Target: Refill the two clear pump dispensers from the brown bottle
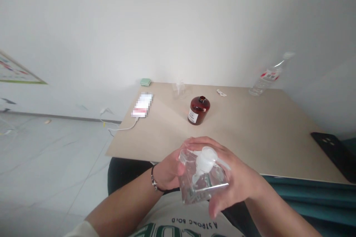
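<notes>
The left hand (168,172) and right hand (236,172) wrap around a clear, square-sided plastic bottle (189,192) at the near edge of a beige table (250,129). Its white plastic pump top (205,160) is on, though whether fastened is unclear; beyond, a round, dark red-brown bottle (202,110) stands uncapped.

Soft light greys the wall (178,26); the clear bottle (204,183) I hold glints, the phone (142,104) is pixelated, the water bottle (268,76) stretched.
</notes>
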{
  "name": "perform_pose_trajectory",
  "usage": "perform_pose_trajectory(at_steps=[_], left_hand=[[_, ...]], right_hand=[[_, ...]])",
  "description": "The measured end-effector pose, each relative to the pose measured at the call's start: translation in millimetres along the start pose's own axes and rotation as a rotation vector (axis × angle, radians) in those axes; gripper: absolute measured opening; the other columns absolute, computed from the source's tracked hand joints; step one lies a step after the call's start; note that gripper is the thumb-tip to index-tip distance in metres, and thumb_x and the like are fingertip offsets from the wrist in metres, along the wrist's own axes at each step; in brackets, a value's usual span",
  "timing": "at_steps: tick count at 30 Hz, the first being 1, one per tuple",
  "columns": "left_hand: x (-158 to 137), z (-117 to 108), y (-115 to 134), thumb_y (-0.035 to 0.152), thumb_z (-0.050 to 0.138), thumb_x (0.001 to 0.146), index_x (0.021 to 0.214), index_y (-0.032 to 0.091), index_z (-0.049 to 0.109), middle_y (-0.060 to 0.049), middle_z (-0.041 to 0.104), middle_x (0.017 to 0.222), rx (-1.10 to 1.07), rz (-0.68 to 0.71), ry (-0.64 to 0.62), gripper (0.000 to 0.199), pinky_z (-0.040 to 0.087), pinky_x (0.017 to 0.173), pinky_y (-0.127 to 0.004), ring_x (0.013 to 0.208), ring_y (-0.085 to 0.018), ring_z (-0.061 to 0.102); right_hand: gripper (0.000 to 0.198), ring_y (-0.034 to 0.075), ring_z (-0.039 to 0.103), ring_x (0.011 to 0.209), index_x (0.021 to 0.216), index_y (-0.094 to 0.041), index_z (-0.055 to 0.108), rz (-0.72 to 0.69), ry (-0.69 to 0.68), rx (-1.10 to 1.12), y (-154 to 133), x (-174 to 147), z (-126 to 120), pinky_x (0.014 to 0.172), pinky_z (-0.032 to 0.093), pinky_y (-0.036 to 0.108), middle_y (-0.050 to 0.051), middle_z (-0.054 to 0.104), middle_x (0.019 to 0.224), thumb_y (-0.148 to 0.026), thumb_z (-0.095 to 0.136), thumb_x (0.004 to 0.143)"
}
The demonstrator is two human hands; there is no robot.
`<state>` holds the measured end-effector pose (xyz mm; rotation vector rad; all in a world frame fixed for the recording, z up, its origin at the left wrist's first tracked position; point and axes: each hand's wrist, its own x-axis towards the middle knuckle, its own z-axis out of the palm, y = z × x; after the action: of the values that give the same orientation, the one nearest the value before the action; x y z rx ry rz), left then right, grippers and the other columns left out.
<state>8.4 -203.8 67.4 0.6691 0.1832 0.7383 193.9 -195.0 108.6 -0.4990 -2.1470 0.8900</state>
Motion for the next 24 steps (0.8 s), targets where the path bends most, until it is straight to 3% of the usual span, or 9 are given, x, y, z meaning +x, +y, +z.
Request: perform_pose_trajectory(at_steps=[2, 5, 7, 8, 11, 16, 20, 24], left_hand=[[0.9, 0.6, 1.5, 0.057, 0.091, 0.064, 0.108, 0.018, 0.070, -0.006, 0.071, 0.094, 0.019, 0.034, 0.076, 0.063, 0.054, 0.080, -0.030, 0.083, -0.019, 0.068], [0.0, -1.5, 1.5, 0.055, 0.081, 0.080, 0.110, 0.017, 0.068, -0.006, 0.070, 0.096, 0.178, 0.192, 0.275, 0.051, 0.054, 0.079, -0.029, 0.084, -0.018, 0.067], [-1.1, -2.9, -1.2, 0.060, 0.078, 0.081, 0.121, 0.018, 0.065, -0.009, 0.070, 0.112, 0.284, 0.306, 0.317, 0.060, 0.054, 0.089, -0.032, 0.099, -0.022, 0.068], [-1.6, -3.2, -3.1, 0.064, 0.082, 0.074, 0.129, 0.020, 0.062, -0.010, 0.068, 0.122, 0.311, 0.343, 0.304, 0.073, 0.054, 0.095, -0.035, 0.109, -0.025, 0.066], [-3.0, -4.1, -7.1, 0.058, 0.097, 0.047, 0.140, 0.028, 0.054, -0.010, 0.061, 0.138, 0.323, 0.373, 0.251, 0.107, 0.050, 0.105, -0.042, 0.125, -0.033, 0.060], [-2.4, -10.0, -2.8, 0.041, 0.099, 0.058, 0.137, 0.027, 0.058, -0.007, 0.066, 0.128, 0.309, 0.336, 0.292, 0.090, 0.052, 0.096, -0.035, 0.114, -0.027, 0.064], [-0.4, -15.7, -2.6, 0.045, 0.099, 0.056, 0.143, 0.032, 0.053, -0.009, 0.058, 0.143, 0.328, 0.394, 0.307, 0.098, 0.053, 0.097, -0.036, 0.122, -0.029, 0.062], [-4.5, -13.8, -3.4, 0.042, 0.100, 0.052, 0.153, 0.038, 0.039, -0.010, 0.051, 0.152, 0.437, 0.418, 0.252, 0.118, 0.048, 0.111, -0.045, 0.134, -0.033, 0.055]], right_hand=[[0.084, 0.028, 0.068, 0.119, 0.143, -0.029, 0.057, 0.038, 0.128, -0.036, -1.3, -4.2, 5.6, 0.101, 0.056, 0.040, 0.011, 0.067, 0.132, -0.060, 0.086, 0.071], [0.073, 0.029, 0.069, 0.115, 0.138, -0.028, 0.059, 0.132, 0.346, -0.170, -3.4, -9.9, 16.7, 0.100, 0.056, 0.042, 0.011, 0.067, 0.130, -0.052, 0.085, 0.075], [0.071, 0.031, 0.067, 0.117, 0.138, -0.028, 0.058, 0.194, 0.433, -0.270, -3.6, -11.5, 22.4, 0.102, 0.055, 0.045, 0.011, 0.067, 0.130, -0.048, 0.085, 0.075], [0.072, 0.031, 0.066, 0.118, 0.139, -0.028, 0.058, 0.212, 0.449, -0.300, -3.1, -11.7, 24.0, 0.103, 0.054, 0.046, 0.012, 0.067, 0.130, -0.048, 0.085, 0.076], [0.076, 0.033, 0.063, 0.123, 0.142, -0.028, 0.056, 0.209, 0.392, -0.269, -0.1, -10.8, 22.6, 0.106, 0.051, 0.049, 0.013, 0.065, 0.134, -0.052, 0.084, 0.076], [0.076, 0.035, 0.054, 0.136, 0.142, -0.029, 0.061, 0.209, 0.223, 0.117, 3.3, -5.8, 12.4, 0.112, 0.045, 0.051, 0.012, 0.058, 0.145, -0.079, 0.058, 0.085], [0.058, 0.033, 0.051, 0.140, 0.139, -0.032, 0.064, 0.234, 0.315, 0.194, 4.2, -2.8, 17.0, 0.115, 0.042, 0.049, 0.009, 0.061, 0.144, -0.067, 0.057, 0.093], [0.058, 0.030, 0.062, 0.128, 0.137, -0.033, 0.066, 0.322, 0.368, 0.434, 9.2, -6.1, 26.6, 0.106, 0.050, 0.045, 0.008, 0.064, 0.142, -0.069, 0.053, 0.094]])
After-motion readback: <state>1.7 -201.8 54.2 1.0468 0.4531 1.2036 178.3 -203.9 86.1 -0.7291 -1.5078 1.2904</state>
